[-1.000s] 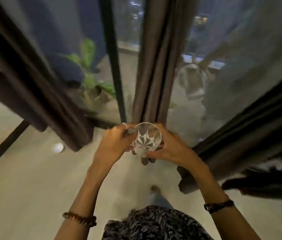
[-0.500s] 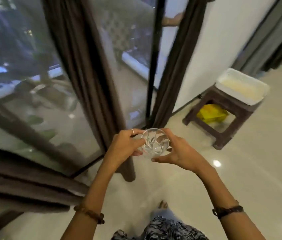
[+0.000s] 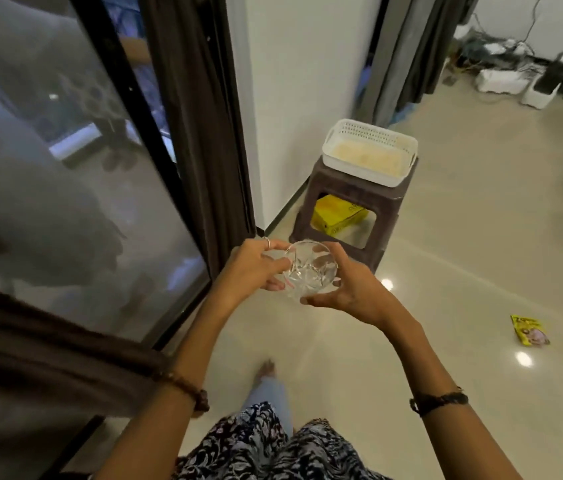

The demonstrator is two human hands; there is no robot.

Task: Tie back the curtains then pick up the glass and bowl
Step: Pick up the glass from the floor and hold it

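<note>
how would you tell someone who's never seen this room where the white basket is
Start at the white wall beside the glass door; a brown stool stands at its foot. The white basket sits on that stool. It is the only perforated white tray there, unlike the yellow box under the stool.

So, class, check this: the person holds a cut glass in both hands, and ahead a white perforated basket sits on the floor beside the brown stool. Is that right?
Not quite. The head view shows the white basket sitting on top of the brown stool, not on the floor beside it. The rest holds: the left hand and right hand both hold the cut glass.
</note>
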